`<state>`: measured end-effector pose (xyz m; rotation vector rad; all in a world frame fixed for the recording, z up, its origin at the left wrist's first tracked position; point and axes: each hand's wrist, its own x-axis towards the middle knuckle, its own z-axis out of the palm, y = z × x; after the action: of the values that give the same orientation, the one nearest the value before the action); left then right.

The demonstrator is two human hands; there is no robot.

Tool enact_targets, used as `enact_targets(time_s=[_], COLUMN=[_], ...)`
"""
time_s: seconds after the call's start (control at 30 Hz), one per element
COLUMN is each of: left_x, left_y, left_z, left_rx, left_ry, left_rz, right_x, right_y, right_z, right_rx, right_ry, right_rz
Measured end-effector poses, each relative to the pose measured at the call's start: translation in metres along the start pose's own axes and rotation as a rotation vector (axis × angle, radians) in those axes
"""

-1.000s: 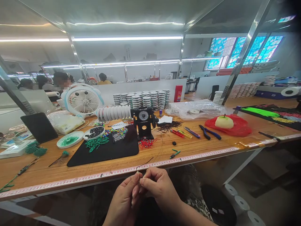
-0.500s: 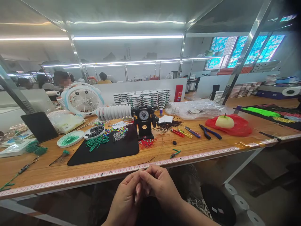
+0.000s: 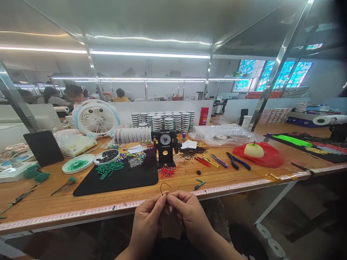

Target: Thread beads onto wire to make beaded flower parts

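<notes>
My left hand (image 3: 146, 225) and my right hand (image 3: 189, 216) meet just below the table's front edge, their fingertips pinched together on a thin dark wire (image 3: 164, 187). The wire's free end curls up in a small loop over the wooden tabletop (image 3: 179, 191). The fingers hide the rest of the wire. Beyond my hands lies a black mat (image 3: 116, 182) holding green tube beads (image 3: 109, 169). A small green-handled tool (image 3: 199, 185) is the nearest loose item to my right hand.
A black dial-faced winding machine (image 3: 165, 148) stands at the table's middle, with stacked wire spools (image 3: 162, 121) behind it. Pliers (image 3: 237, 161) and a red plastic bag (image 3: 260, 155) lie to the right. A measuring tape (image 3: 233, 188) runs along the front edge.
The view has tipped lower and the table sits higher in the picture. My hands have drawn slightly apart at the wrists, and the wire now curls upward in a small loop.
</notes>
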<state>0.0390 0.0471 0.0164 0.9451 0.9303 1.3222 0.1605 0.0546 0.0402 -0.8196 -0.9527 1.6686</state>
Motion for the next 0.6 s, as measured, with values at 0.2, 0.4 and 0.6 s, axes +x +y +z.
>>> enact_targets(time_s=[0.2,0.4,0.6], left_x=[0.001,0.005,0.005], left_y=[0.001,0.003,0.003], left_z=[-0.009,-0.033,-0.037], left_rx=[-0.023,0.534,0.538], left_ry=[-0.08,-0.133,-0.089], left_rz=[0.037,0.5,0.37], right_x=[-0.001,0.003,0.002], right_y=[-0.005,-0.001,0.0], right_z=[0.001,-0.01,-0.011], right_rx=[-0.221,-0.498,-0.66], right_ry=[0.012,0.005,-0.002], right_rz=[-0.101,-0.197,-0.274])
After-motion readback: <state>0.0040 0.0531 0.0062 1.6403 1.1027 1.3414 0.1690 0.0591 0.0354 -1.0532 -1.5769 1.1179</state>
